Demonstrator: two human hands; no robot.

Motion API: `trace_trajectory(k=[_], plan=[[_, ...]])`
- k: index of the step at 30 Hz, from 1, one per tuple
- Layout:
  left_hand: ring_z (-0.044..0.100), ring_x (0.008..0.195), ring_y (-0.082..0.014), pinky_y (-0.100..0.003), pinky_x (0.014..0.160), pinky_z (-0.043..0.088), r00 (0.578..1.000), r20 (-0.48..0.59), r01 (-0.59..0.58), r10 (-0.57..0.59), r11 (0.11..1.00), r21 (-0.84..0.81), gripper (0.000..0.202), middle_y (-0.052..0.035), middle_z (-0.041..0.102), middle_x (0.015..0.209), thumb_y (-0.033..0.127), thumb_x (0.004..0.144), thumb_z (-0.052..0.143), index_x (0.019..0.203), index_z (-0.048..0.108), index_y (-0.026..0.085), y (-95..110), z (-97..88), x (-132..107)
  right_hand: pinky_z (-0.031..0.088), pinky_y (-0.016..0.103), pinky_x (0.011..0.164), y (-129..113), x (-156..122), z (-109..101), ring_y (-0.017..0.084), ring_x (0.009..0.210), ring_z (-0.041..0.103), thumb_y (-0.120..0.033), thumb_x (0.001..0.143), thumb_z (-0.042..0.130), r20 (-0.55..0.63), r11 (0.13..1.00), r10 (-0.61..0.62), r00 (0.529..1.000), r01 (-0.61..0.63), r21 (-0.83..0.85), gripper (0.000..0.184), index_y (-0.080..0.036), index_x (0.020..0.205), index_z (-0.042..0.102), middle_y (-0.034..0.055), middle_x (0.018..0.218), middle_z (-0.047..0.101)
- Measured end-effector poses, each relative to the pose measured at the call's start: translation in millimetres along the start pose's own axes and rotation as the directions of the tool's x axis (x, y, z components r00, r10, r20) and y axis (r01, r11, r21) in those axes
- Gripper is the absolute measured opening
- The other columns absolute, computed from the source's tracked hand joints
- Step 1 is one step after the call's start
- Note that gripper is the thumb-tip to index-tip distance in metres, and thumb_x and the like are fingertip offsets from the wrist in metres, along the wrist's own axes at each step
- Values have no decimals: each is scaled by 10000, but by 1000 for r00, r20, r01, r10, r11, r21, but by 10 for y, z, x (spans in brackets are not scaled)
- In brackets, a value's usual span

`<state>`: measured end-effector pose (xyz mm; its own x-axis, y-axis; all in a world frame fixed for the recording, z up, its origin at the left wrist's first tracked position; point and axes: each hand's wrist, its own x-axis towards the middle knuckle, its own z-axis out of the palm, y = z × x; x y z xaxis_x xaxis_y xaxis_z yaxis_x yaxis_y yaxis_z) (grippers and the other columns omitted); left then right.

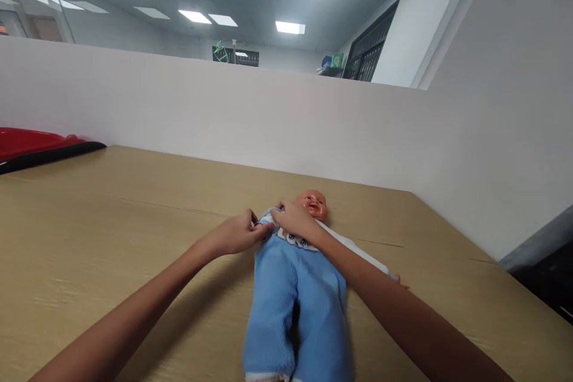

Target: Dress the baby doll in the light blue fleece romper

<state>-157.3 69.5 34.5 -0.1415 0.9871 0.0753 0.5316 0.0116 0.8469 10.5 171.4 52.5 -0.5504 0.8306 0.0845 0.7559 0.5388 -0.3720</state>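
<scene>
Ceiling lights point(290, 27) are glowing beyond a low white wall point(224, 107) in the head view, with a dark barred window point(372, 45) showing at upper right. Below, a tan table point(134, 215) is filling most of the lower half. At its far left corner, a red plastic-looking item point(31, 142) is sitting by a black edge piece point(54, 155), both cut off by the frame.

Baby doll point(298, 271) is lying face up at table center, head pointing toward the wall, legs toward the wearer. It is wearing fuzzy light-blue trousers point(273, 316) and a printed white shirt point(293, 237) with blue trim. One white sleeve point(358, 250) is stretching out to the right, a small doll hand point(401, 282) poking out past it.

Left hand point(242, 233) is pinching the shirt fabric at the doll's left-of-frame side, fingers together. Right hand point(293, 219) is bending over the chest, fingertips touching the same fabric; can't tell whether it is gripping.
</scene>
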Motion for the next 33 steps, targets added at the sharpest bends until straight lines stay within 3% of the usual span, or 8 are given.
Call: trace_trajectory(k=[3, 6, 9, 12, 18, 23, 27, 33], plan=[[636, 612, -271, -309, 567, 320, 997, -35, -56, 63, 984, 171, 442, -17, 700, 658, 636, 738, 777, 877, 633, 241, -31, 81, -14, 420, 290, 678, -96, 111, 4, 224, 882, 703, -375, 924, 600, 59, 999, -35, 998, 35, 3, 265, -179, 1044, 731, 91, 1029, 813], [596, 591, -255, -310, 582, 288, 982, 15, -188, 189, 958, 217, 334, -3, 692, 666, 539, 808, 764, 934, 628, 261, 22, 36, -66, 430, 273, 719, -121, 210, -4, 208, 973, 694, -366, 922, 634, 62, 995, -93, 994, 94, -14, 240, -210, 1083, 721, 64, 1132, 801], [544, 575, -233, -310, 602, 266, 935, 112, -354, 337, 909, 220, 208, 10, 702, 704, 434, 875, 736, 981, 630, 290, 134, -61, -157, 425, 293, 739, -104, 261, -10, 231, 999, 698, -289, 915, 629, 47, 993, -94, 994, 97, -71, 231, -205, 1115, 711, 89, 1150, 793], [516, 575, -221, -307, 589, 240, 916, 145, -399, 375, 890, 222, 181, 17, 697, 712, 403, 880, 749, 898, 605, 295, 232, -182, -238, 422, 319, 746, -69, 254, -21, 268, 1023, 707, -224, 898, 608, 23, 988, -60, 998, 63, -139, 258, -184, 1133, 705, 131, 1153, 788], [495, 555, -188, -272, 554, 267, 953, 230, -229, 197, 966, 122, 304, 30, 674, 668, 487, 774, 839, 804, 622, 275, 224, -584, -148, 456, 365, 760, 70, 148, -171, 332, 1049, 712, -198, 887, 576, -45, 970, 35, 998, -45, -240, 306, -160, 1159, 710, 206, 1132, 783], [480, 671, -184, -254, 609, 355, 923, 377, -89, 71, 996, 30, 450, 29, 580, 710, 623, 727, 835, 816, 591, 255, -19, -887, 79, 477, 344, 797, 272, 68, -318, 306, 1098, 707, -160, 872, 578, -91, 958, 90, 992, -112, -265, 283, -173, 1115, 723, 186, 1178, 774], [449, 718, -175, -254, 631, 360, 897, 443, -80, 3, 985, 156, 514, 27, 535, 752, 713, 795, 724, 837, 526, 240, -273, -956, 227, 468, 327, 780, 422, 42, -305, 298, 1080, 707, -168, 858, 605, -101, 964, 98, 990, -120, -239, 263, -183, 1092, 723, 164, 1214, 756], [521, 771, -199, -282, 645, 388, 906, 418, -54, -69, 960, 276, 497, -8, 622, 817, 709, 824, 642, 901, 541, 229, -430, -875, 318, 460, 330, 796, 571, 59, -244, 287, 1051, 690, -385, 936, 621, -61, 993, 55, 997, -61, -105, 249, -173, 1003, 733, 139, 1117, 772]])
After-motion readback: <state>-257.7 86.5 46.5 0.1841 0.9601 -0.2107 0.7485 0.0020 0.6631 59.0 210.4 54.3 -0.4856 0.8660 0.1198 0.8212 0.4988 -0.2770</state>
